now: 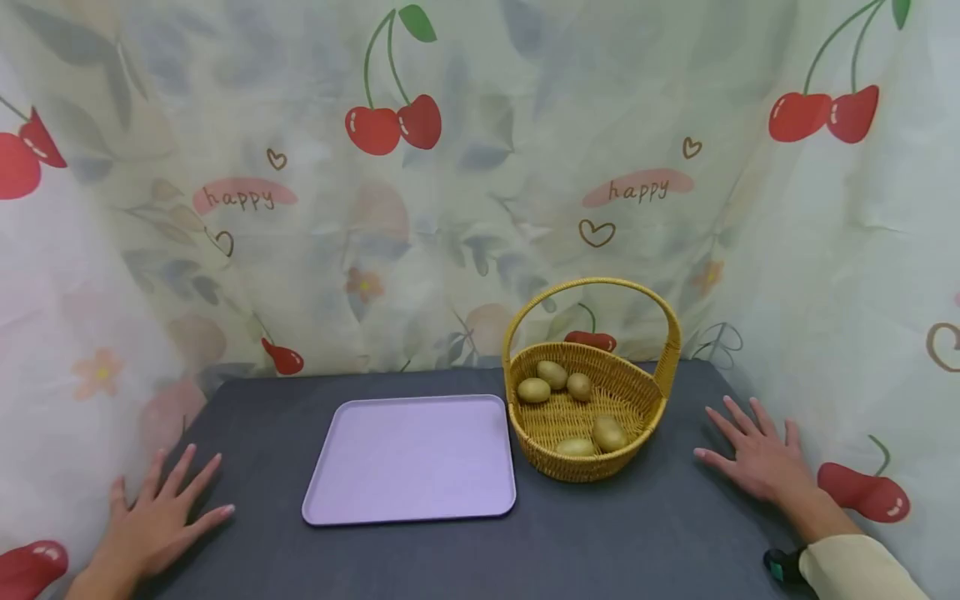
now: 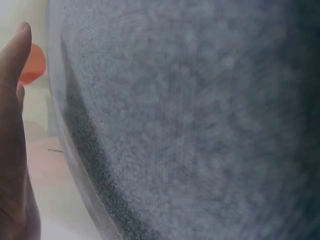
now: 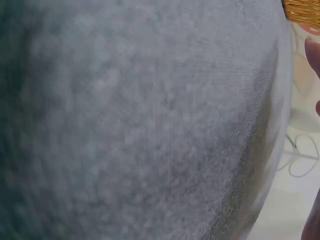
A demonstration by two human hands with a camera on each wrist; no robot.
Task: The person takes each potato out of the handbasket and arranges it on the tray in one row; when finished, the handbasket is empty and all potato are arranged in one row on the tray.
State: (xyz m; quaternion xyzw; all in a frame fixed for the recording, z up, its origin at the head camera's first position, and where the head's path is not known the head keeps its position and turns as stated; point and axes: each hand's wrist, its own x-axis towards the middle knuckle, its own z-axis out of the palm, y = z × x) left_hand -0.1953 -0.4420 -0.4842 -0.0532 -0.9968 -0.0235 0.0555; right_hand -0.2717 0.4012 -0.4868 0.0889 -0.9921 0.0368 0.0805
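My left hand (image 1: pixel 161 517) lies at the left side of the table with its fingers spread, holding nothing. Over at the right edge, my right hand (image 1: pixel 765 457) is also spread flat and holds nothing. Nearest to it stands a yellow wicker basket (image 1: pixel 577 471) with a tall arched handle. Inside the basket are several greenish-brown, potato-like oval things (image 1: pixel 552 375). A pale purple rectangular tray (image 1: pixel 411 458) lies between the left hand and the basket, bare on top. The left wrist view catches part of the left hand (image 2: pixel 12 135); the right wrist view shows a bit of the basket (image 3: pixel 304 12).
Dark grey cloth covers the table (image 1: pixel 600 542). A light curtain (image 1: pixel 465 208) printed with cherries and "happy" hangs behind and along both sides. On the right wrist sits a dark strap or device (image 1: pixel 782 567) by a cream sleeve (image 1: pixel 858 567).
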